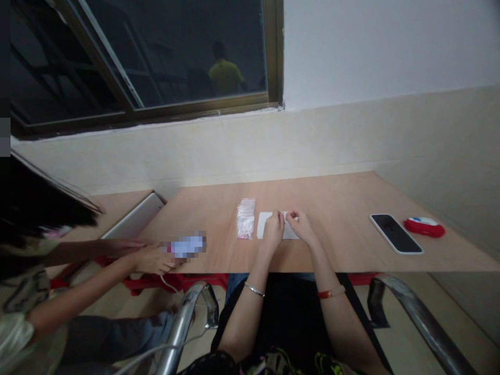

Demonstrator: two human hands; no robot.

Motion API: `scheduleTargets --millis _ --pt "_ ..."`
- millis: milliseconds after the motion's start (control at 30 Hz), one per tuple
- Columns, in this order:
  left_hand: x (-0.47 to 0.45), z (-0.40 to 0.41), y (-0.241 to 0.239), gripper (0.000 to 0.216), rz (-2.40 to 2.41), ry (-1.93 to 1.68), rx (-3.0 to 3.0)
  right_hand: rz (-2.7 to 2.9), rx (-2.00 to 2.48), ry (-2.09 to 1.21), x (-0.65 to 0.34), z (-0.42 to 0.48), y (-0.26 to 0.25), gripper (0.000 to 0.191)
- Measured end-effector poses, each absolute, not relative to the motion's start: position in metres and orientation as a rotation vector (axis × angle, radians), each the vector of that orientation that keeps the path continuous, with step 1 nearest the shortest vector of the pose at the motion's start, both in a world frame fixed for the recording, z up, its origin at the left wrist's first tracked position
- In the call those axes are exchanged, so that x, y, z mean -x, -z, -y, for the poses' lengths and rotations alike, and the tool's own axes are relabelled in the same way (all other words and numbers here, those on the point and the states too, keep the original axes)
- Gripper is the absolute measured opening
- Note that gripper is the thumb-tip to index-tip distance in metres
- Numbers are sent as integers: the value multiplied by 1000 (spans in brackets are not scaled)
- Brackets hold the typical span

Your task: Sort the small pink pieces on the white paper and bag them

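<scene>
My left hand (275, 226) is closed in a pinch above a white sheet or card (264, 219) lying on the table. Close beside it, my right hand (300, 226) also pinches, thumb against fingertips. Whatever the fingers hold is too small to make out; a pale, thin bit seems to show between them. Just left of the card lies an overlapping row of small clear plastic bags (246, 219) with pinkish contents. A silver bangle circles my left wrist, a reddish and pale one my right.
On the wooden table (332, 198), a phone (396, 234) and a red case with a white and blue object (424, 227) lie at the right. At the left, another person's hands (154, 258) hold a blurred-out phone (188, 247) with a cable. Metal armrests flank me.
</scene>
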State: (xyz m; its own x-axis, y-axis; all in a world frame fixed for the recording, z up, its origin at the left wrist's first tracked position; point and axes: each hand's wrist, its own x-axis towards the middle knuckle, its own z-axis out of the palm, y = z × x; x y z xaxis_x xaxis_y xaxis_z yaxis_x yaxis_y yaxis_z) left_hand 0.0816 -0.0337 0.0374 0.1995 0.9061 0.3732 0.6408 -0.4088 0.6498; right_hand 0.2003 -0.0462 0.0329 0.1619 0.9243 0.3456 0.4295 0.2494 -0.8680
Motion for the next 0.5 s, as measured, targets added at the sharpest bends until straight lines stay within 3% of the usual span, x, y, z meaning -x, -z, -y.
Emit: scheduleTargets --millis 133,333,500 --pt "-77 34 -43 23 -1354 -1069 -1984 1315 1275 -742 -196 47 -34 23" --pt "-81 38 -55 31 -885 -1104 -1603 1208 1200 -938 -186 53 -42 38" --pt "-82 38 -57 31 -980 -1139 -1615 1147 1192 -980 -181 55 -44 41"
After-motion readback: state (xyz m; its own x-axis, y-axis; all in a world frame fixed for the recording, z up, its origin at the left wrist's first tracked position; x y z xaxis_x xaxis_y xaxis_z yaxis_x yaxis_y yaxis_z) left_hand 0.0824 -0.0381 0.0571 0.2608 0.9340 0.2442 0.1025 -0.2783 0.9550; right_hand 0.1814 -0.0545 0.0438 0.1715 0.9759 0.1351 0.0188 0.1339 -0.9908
